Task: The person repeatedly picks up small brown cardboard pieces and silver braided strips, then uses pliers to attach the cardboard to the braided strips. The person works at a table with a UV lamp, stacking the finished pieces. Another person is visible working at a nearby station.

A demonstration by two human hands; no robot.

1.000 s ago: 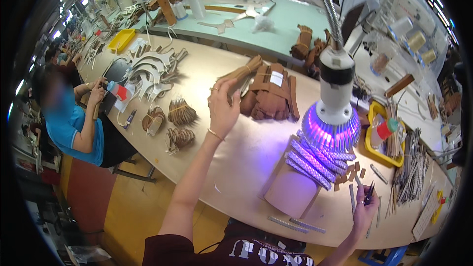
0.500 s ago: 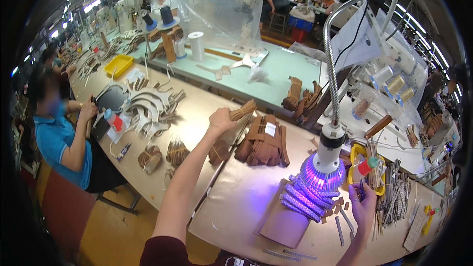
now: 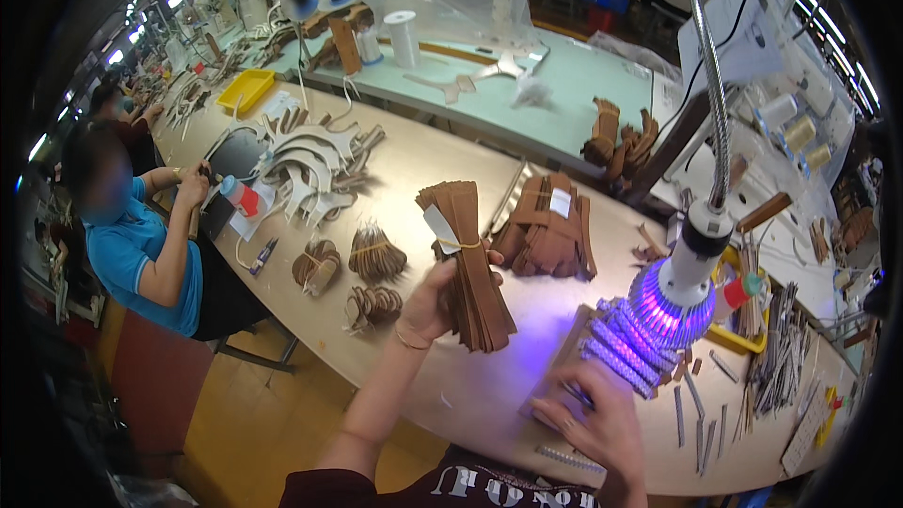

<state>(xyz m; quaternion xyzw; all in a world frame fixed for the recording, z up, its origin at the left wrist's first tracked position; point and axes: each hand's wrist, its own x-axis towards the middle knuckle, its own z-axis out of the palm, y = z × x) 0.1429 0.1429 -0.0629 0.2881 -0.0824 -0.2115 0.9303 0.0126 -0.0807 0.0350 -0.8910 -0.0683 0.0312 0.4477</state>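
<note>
My left hand grips a bundle of brown leather strips, raised over the worktable and bound by a yellow rubber band, with a white label tucked in. Near the table's front my right hand is curled around a slim dark tool; its kind is hard to make out. Just beyond that hand, braided strips lie stacked on a brown board, lit violet by a lamp. A larger banded leather bundle rests behind the held one.
Several small banded bundles sit left of my arm. At right are a yellow tray, a red bottle with a green cap and loose grey strips. A co-worker in blue works at the left. The lamp's flexible neck rises at right.
My left hand has brought the leather bundle nearer and turned it upright. My right hand has moved left from beside the yellow tray to in front of the braided strips. The view has shifted.
</note>
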